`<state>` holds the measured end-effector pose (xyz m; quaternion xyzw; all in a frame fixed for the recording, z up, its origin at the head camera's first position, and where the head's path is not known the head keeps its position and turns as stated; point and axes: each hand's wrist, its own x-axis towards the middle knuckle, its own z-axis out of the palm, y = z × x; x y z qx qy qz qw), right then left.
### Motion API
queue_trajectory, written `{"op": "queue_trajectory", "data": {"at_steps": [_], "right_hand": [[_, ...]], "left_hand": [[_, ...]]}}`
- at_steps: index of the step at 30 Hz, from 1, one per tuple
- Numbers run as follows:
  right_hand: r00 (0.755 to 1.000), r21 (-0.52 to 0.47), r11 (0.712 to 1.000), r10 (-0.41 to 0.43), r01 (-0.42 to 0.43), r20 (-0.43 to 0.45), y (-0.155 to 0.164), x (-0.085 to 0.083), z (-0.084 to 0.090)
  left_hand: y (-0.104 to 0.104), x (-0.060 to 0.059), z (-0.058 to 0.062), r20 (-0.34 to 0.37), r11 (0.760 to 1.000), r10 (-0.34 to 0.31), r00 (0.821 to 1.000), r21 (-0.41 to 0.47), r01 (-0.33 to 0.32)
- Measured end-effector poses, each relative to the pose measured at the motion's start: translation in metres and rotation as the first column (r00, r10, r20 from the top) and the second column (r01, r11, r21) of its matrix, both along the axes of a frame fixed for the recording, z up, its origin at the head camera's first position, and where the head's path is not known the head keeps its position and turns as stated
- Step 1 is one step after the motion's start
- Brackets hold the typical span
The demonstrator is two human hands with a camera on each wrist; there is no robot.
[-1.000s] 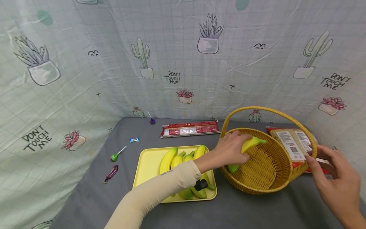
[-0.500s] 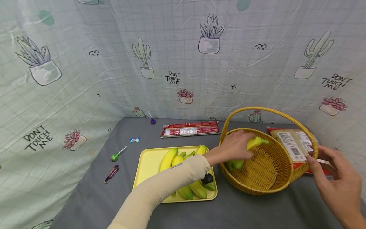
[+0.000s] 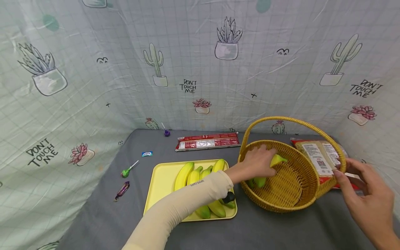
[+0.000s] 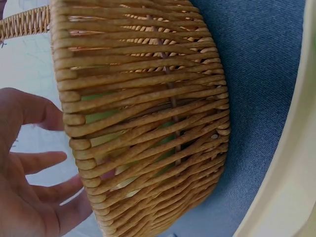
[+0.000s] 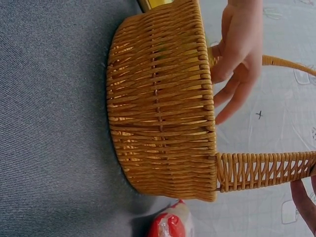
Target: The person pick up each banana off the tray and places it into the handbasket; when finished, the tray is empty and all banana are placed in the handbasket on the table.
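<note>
Banana [image 3: 271, 166]: lies inside the basket [image 3: 307, 194], under the left hand [image 3: 257, 163].
Left fingers [image 3: 271, 152]: curled over the banana.
Right hand [image 3: 364, 198]: fingers relaxed, touching the basket rim.

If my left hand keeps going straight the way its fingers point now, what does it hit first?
Most likely the basket itself. The left hand holds the banana low inside, fingers aimed right and slightly down, so the woven floor or the far inner wall comes first. Depth is hard to judge from the head view.
</note>
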<state>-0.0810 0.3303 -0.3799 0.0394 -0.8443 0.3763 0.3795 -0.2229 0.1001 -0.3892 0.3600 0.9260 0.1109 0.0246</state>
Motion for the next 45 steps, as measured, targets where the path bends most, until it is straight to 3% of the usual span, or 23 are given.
{"op": "queue_trajectory", "data": {"at_steps": [5,12,18,25,33,45], "right_hand": [[1.0,-0.001,1.0,0.009,-0.009,-0.004,-0.002,0.0,0.001],[1.0,-0.007,1.0,-0.01,0.01,-0.001,-0.003,-0.001,0.0],[0.999,-0.013,0.999,-0.042,0.043,0.02,-0.005,0.0,-0.001],[0.993,-0.012,0.995,-0.095,0.096,0.076,-0.008,0.002,0.001],[0.997,-0.016,0.998,-0.065,0.066,0.039,-0.007,0.001,0.001],[0.994,-0.018,0.996,-0.082,0.083,0.07,-0.009,0.001,0.002]], "left_hand": [[-0.004,0.005,0.003,-0.052,1.0,0.01,0.999,-0.006,-0.011],[-0.021,0.011,0.015,-0.066,0.997,-0.016,0.998,0.079,0.022],[-0.038,0.022,0.023,-0.125,0.987,-0.019,0.992,0.158,0.038],[-0.056,0.036,0.028,-0.203,0.986,-0.03,0.979,0.156,0.063],[-0.078,0.042,0.037,-0.158,0.982,-0.008,0.987,0.187,0.038],[-0.111,0.042,0.051,-0.197,0.953,0.039,0.98,0.303,0.023]]}}
